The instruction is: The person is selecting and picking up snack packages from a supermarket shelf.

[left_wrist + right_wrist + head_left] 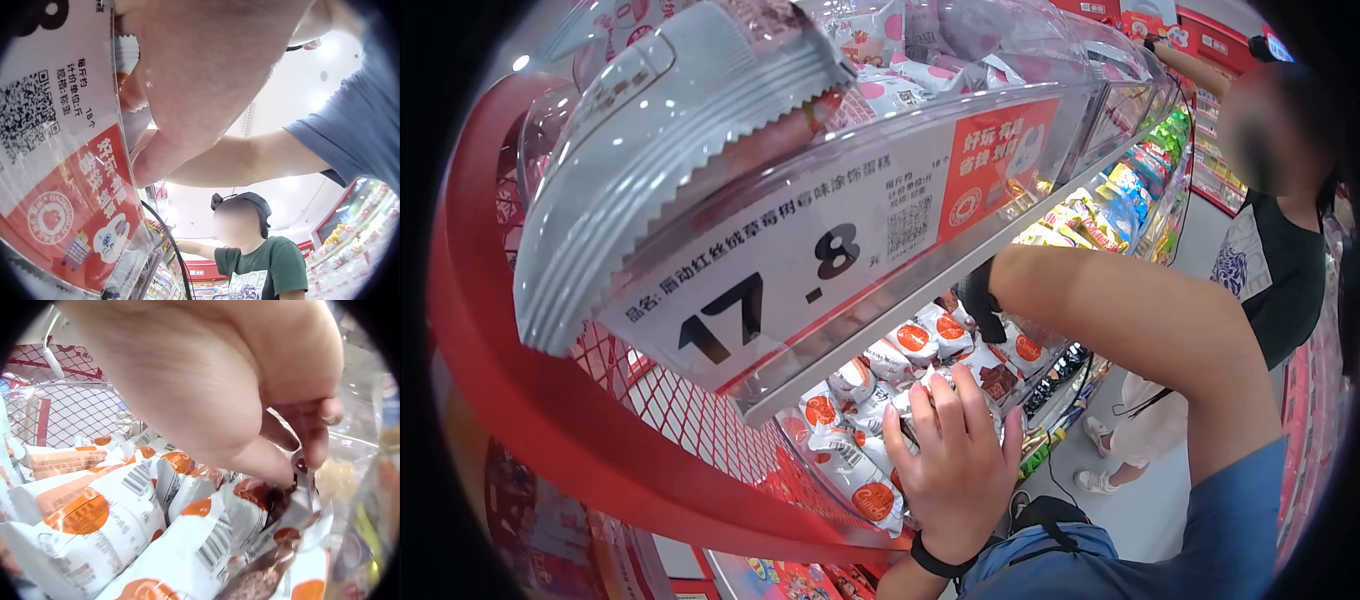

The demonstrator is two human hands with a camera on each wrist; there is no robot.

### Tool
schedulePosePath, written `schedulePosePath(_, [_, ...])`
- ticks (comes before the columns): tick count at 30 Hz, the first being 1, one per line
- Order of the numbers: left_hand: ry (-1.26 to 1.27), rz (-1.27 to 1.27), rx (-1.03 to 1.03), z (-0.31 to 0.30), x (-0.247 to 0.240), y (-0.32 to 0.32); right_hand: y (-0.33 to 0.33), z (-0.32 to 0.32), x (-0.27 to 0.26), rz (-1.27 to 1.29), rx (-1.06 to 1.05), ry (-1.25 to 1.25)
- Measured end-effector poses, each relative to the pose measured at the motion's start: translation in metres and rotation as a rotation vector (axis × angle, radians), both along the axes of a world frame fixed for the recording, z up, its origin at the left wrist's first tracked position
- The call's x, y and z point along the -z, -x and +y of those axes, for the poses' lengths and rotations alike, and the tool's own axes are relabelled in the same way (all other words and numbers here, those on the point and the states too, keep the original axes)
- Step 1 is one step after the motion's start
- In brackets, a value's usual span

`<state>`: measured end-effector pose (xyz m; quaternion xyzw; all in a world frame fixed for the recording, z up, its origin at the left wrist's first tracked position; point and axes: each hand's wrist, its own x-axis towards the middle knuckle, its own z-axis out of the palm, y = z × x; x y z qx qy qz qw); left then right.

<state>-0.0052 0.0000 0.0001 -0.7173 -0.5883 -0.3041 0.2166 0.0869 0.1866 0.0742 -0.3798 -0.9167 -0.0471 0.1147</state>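
In the right wrist view my right hand (212,387) reaches down into heaped white snack packets (94,519) with orange circles. Its thumb and fingertips pinch a brown-and-white wrapped snack (290,494). The head view shows a hand with a black wristband (955,480) over this heap, fingers spread on the wrappers. A bare forearm (1120,310) with a blue sleeve reaches across below the price label (800,250); its hand is hidden there. Close by the label's edge, my left hand (200,75) fills the top of the left wrist view, most of its fingers out of sight.
A large clear-and-white packet (670,150) overlaps the label at upper left. Red mesh (700,430) with a curved red rim (530,430) borders the lower bin. Another person (1270,270) in a dark green shirt stands at right, beside yellow and blue snack bags (1100,215).
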Motion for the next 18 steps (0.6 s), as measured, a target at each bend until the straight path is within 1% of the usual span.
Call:
schedulePosePath(9, [-0.019,-0.005,0.006,0.001,0.002,0.0,0.009,-0.007,-0.005,-0.048,0.041,0.047])
schedulePosePath(18, [-0.026,-0.012,0.008,0.002,0.003,-0.001,0.014,-0.006,-0.008,-0.036,0.046,0.021])
